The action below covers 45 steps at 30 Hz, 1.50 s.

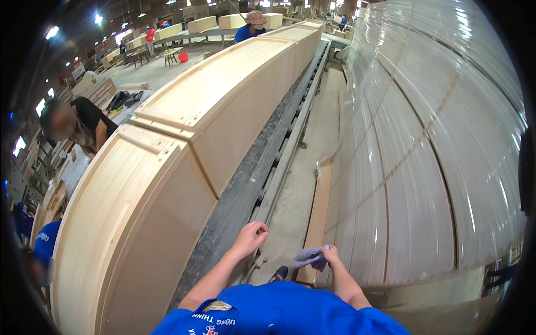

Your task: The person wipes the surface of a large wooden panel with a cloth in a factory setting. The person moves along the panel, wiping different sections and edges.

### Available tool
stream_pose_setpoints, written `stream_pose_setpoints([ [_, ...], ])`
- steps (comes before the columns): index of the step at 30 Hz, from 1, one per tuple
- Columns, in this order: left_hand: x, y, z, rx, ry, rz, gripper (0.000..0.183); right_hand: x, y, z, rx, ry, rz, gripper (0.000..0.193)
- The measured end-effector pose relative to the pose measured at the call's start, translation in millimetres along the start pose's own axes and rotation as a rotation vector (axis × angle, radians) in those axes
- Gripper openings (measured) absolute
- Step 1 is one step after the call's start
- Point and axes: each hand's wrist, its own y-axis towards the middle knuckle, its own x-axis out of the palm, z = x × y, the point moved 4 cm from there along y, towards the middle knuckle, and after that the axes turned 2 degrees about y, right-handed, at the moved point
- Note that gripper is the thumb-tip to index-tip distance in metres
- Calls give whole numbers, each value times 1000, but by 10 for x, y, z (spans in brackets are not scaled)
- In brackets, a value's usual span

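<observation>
My left hand [250, 239] is raised beside the conveyor's edge, its fingers curled loosely inward; nothing shows in it. In my right hand [331, 254] a grey-purple work glove [311, 258] is pinched at one end and hangs out to the left. Left of me, big wooden cabinet frames [148, 218] with pale, shallow-rimmed upper faces lie end to end on the conveyor [231, 223]. Neither hand touches them.
A tall stack of boards wrapped in clear film [413, 167] rises on my right. Between it and the conveyor runs a narrow concrete aisle [298, 173]. Across the frames a person in black [92, 125] leans in; another in a patterned hat [254, 25] stands farther along.
</observation>
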Motion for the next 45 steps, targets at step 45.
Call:
stream_pose_setpoints([
  [45, -123, 5483, -1028, -492, -17, 382, 20, -651, 6248, -7515, -735, 1219, -539, 53],
])
